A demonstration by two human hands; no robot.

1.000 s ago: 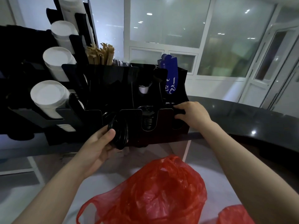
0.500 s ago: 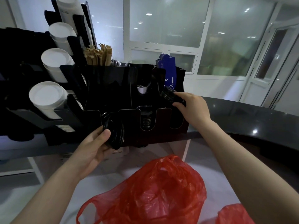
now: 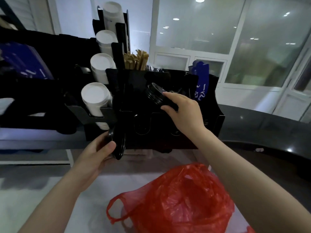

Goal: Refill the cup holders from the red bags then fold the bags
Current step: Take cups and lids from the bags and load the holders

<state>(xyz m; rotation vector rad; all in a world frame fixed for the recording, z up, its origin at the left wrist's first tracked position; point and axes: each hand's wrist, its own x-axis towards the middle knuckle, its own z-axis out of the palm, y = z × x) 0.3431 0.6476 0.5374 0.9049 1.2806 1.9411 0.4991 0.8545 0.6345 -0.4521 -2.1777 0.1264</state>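
A black cup and lid organizer (image 3: 217, 108) stands on the dark counter. My left hand (image 3: 97, 152) grips a stack of black lids (image 3: 118, 143) at the organizer's lower left front. My right hand (image 3: 183, 110) holds a second stack of black lids (image 3: 154, 94) raised in front of the organizer's upper middle. A crumpled red plastic bag (image 3: 178, 199) lies on the white surface below my arms. The corner of a second red bag (image 3: 250, 230) shows at the bottom right edge.
White cup stacks (image 3: 95, 96) fill the slanted holders on the left. Brown wooden stirrers (image 3: 136, 59) and a blue packet (image 3: 201, 81) stick up from the top of the organizer. The dark curved counter (image 3: 262, 130) runs to the right, with glass walls behind.
My right hand lifted a stack of black lids out of the lower right slot and carried it up and to the left. The left hand kept its grip on its lids.
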